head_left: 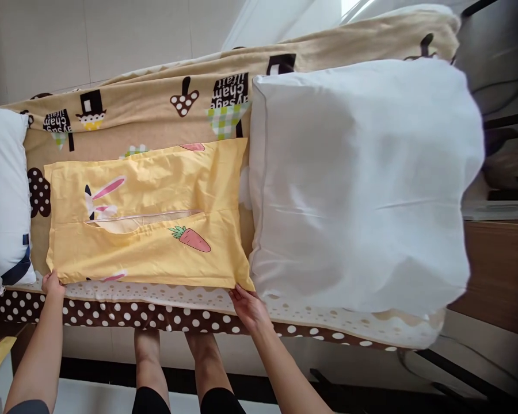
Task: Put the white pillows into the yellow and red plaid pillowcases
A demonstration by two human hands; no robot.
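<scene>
A yellow pillowcase (138, 253) printed with a rabbit and carrots lies spread flat in front of me, with a partly gaping slit across its middle. At its near left corner, my left hand (53, 283) pinches the fabric. My right hand (250, 307) has hold of the near right corner, its fingers closed on the edge. Just right of the pillowcase rests a large plain white pillow (362, 190), almost touching it.
Beneath everything is a narrow bed with a beige patterned blanket (147, 123) and a brown polka-dot edge (155, 316). Another white pillow (6, 190) sits at the far left. A wooden panel (496, 270) and dark metal bars stand at the right. My legs are against the near side.
</scene>
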